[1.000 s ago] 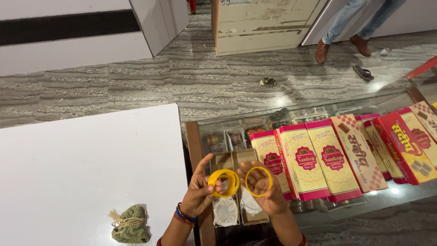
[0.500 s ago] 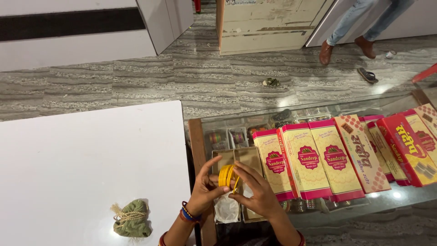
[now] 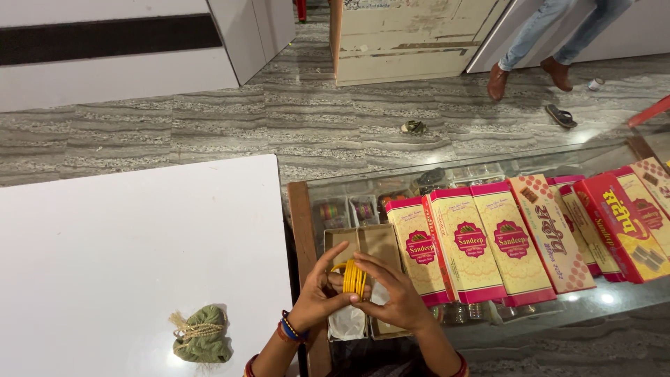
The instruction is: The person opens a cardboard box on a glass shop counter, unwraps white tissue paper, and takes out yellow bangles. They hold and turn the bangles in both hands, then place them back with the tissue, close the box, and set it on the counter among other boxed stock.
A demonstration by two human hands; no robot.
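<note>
Bangles (image 3: 354, 278) now stacked, half-hidden between hands.

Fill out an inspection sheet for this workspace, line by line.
Surface: glass display counter beside a white table.
Job's things: stack of yellow bangles, held over an open cardboard box.
Clutter: row of pink-and-yellow boxes, red boxes, green drawstring pouch on the white table.
Hands: left hand and right hand both pinch the bangles with their fingers.
Cables: nothing seen.
Surroundings: grey marble floor, a sandal, another person's legs at the top right.
</note>
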